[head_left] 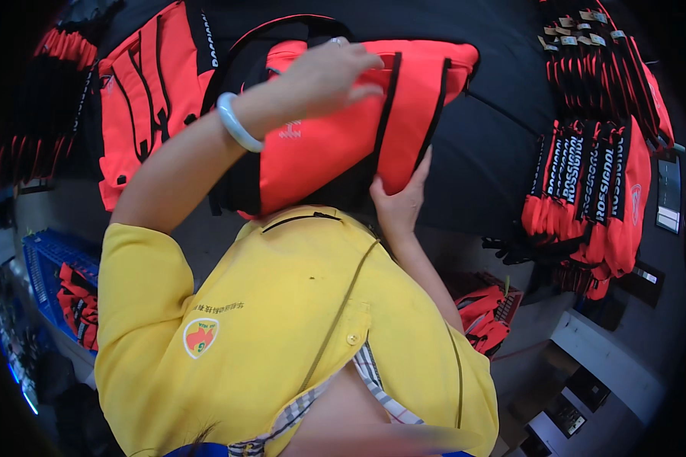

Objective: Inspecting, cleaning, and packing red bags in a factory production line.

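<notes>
A bright red bag with black trim (312,164) lies in front of me on a black-covered table, close against my shirt. My left hand (331,76), with a pale bangle (238,122) at the wrist, is over its upper part. The fingers are bent and a gap shows between forefinger and thumb; I see nothing in them. My right hand (400,202) grips the lower end of a wide black-edged red band (408,114) on the bag, thumb in front and fingers partly hidden behind. A black strap (282,27) loops above the bag.
Another red and black bag (141,84) lies to the left. Stacks of folded red and black bags stand at the far left (61,84) and the right (587,190). Blue (49,282) and red (503,305) crates with red pieces flank me below. The black tabletop (495,145) extends right.
</notes>
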The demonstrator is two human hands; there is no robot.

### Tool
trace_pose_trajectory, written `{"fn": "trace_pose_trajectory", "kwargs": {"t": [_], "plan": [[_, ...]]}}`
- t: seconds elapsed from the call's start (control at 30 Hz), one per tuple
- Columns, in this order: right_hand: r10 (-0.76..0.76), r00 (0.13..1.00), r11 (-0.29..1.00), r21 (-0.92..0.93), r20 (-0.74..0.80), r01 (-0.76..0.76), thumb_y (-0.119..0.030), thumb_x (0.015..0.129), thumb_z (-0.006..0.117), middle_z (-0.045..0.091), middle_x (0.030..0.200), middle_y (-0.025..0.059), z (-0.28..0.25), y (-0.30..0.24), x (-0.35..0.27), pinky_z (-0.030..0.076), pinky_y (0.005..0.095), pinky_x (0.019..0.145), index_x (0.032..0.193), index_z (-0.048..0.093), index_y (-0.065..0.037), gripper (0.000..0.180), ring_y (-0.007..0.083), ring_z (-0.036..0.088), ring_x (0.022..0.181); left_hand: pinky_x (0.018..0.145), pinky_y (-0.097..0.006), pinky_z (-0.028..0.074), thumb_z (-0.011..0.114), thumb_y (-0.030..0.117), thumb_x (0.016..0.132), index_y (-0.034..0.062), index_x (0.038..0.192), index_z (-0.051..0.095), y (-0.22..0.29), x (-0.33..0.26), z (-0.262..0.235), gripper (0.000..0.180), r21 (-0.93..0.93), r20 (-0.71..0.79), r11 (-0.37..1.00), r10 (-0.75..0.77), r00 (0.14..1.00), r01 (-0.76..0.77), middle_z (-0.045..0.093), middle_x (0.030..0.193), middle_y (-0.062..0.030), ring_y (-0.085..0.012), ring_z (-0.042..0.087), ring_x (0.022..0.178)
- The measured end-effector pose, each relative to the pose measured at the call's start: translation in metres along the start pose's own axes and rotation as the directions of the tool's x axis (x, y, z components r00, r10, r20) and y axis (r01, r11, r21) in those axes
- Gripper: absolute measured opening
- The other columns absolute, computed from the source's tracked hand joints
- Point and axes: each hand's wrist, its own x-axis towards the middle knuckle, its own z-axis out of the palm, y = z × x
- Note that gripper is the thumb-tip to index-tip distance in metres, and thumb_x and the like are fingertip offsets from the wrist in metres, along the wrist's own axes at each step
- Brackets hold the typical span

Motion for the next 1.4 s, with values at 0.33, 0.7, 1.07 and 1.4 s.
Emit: {"fn": "trace_pose_trajectory", "kwargs": {"t": [0.33,0.7,1.07,1.4], "plan": [[-0.881,0.458,0.437,-0.563,-0.114,0.701,-0.036,0.070,0.084,0.064,0.114,0.0122,-0.163,-0.124,0.161,0.048,0.0381,0.083,0.114,0.065,-0.009,0.056,0.0278,0.059,0.098,0.062,-0.038,0.051,0.067,0.016,0.074,0.0054,0.111,0.059,0.096,-0.037,0.008,0.039,-0.243,0.309,0.939,0.311,0.899,-0.242,0.063,0.082,-0.0107,-0.0273,0.066,0.073],[-0.228,0.970,0.959,-0.189,-0.081,0.210,-0.035,0.074,0.079,0.059,0.083,0.0190,-0.075,-0.040,0.204,0.049,0.0404,0.072,0.089,0.067,-0.007,0.034,0.0347,0.060,0.080,0.041,-0.032,0.041,0.058,0.011,0.077,0.0027,0.115,0.062,0.132,-0.048,-0.094,0.040,-0.472,0.459,0.832,0.513,0.726,-0.290,0.053,0.069,-0.0049,-0.0185,0.055,0.051],[-0.181,0.981,0.970,-0.154,0.072,0.190,-0.042,0.077,0.076,0.063,0.106,0.0143,-0.037,0.021,0.217,0.049,0.0345,0.081,0.103,0.069,-0.007,0.044,0.0277,0.064,0.091,0.049,-0.033,0.045,0.059,0.011,0.074,-0.0007,0.106,0.063,0.132,-0.051,-0.085,0.034,-0.427,0.463,0.892,0.355,0.812,-0.146,0.055,0.071,-0.0064,-0.0201,0.059,0.060],[-0.703,0.672,0.710,-0.256,-0.230,0.655,-0.008,0.074,0.077,0.057,0.087,0.0084,-0.125,-0.099,0.229,0.044,0.0319,0.081,0.094,0.065,-0.004,0.024,0.0231,0.057,0.087,0.099,-0.038,0.041,0.064,0.000,0.074,0.0042,0.113,0.064,0.005,0.028,-0.103,0.039,-0.032,-0.261,0.966,-0.256,0.931,0.256,0.060,0.124,-0.0152,-0.0352,0.048,0.125]]}}
